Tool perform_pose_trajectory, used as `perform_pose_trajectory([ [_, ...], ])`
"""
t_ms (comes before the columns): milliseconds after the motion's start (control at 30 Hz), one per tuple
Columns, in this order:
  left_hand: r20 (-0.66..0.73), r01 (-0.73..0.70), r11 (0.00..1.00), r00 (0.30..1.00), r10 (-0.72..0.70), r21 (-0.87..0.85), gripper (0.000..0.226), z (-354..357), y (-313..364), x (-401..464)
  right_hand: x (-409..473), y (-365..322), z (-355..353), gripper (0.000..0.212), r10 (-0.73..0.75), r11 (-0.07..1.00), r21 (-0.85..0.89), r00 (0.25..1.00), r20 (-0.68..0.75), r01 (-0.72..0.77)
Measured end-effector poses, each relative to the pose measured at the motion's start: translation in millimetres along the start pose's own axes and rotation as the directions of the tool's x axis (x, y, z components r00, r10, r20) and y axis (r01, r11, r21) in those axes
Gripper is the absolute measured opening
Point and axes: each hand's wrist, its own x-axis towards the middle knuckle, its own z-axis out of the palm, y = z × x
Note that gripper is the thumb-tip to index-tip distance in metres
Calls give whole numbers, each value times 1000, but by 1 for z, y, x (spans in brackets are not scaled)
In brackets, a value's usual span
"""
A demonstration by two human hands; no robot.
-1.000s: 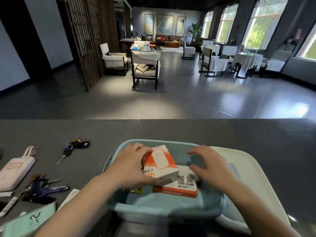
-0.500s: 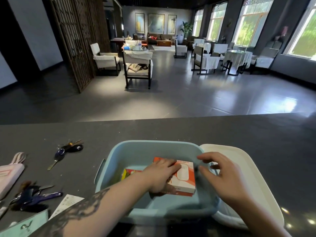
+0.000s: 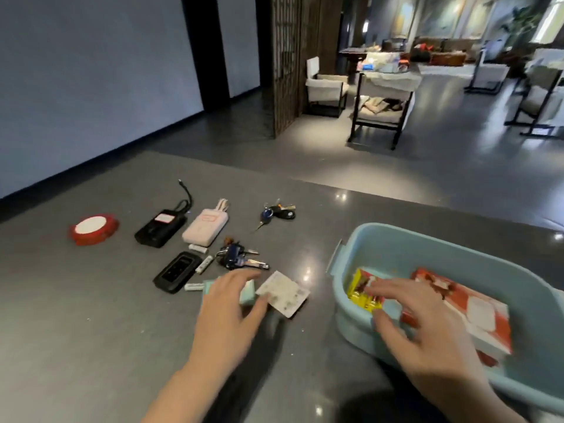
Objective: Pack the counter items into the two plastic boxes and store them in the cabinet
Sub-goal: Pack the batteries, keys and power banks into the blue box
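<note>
We are reaching left hand (image 3: 227, 303), fingers spread, holding nothing, over teal box (image 3: 247, 293) and card (image 3: 283, 293) on surface. Right hand (image 3: 418, 319) hovering spread over bin (image 3: 406, 239) (red boxes (image 3: 467, 303) inside). Risk: flat card slipping, keys (image 3: 239, 257) getting knocked.

left hand (image 3: 227, 303): bare, no ring, no watch, no glove | left forearm: bare, no sleeve in view | right hand (image 3: 427, 328): bare, nothing worn on fingers or wrist | right forearm: bare, sleeveless as far as the frame edge
</note>
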Motion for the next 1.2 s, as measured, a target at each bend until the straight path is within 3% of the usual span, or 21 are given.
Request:
perform_pose_trajectory([
  [100, -94, 213, 976, 974, -208, 49, 35, -29, -49, -30, 0, -25, 44, 27, -130, 991, 29, 982, 137, 128],
  [200, -99, 261, 963, 962, -255, 62, 37, -43, -72, -45, 4, -39, 82, 32, -95, 994, 90, 940, 326, 69],
  [367, 6, 165, 976, 986, -167, 145, 45, -45, -89, -29, 27, -37, 140, 52, 26, 999, -33, 926, 377, -15],
  [500, 190, 27, 969, 979, -76, 246, 59, -27, -96, 8, 51, -25, 179, 74, 245, 957, -256, 856, 456, -137],
  [667, 339, -90, 919, 940, -49, 383, 73, -6, -117, 37, 63, -9, 201, 72, 357, 908, -372, 823, 442, -194],
  [867, 291, -56, 935, 955, -51, 349, 67, -1, -123, 41, 52, -9, 194, 61, 354, 913, -348, 841, 410, -214],
  [1067, 16, 126, 976, 991, -130, 177, 66, -22, -99, 39, 31, -47, 133, 62, 283, 959, -83, 884, 373, -272],
  [1200, 39, 66, 998, 997, -67, 16, 65, -12, -47, 42, 25, -61, 64, 64, 317, 938, 26, 887, 335, -345],
])
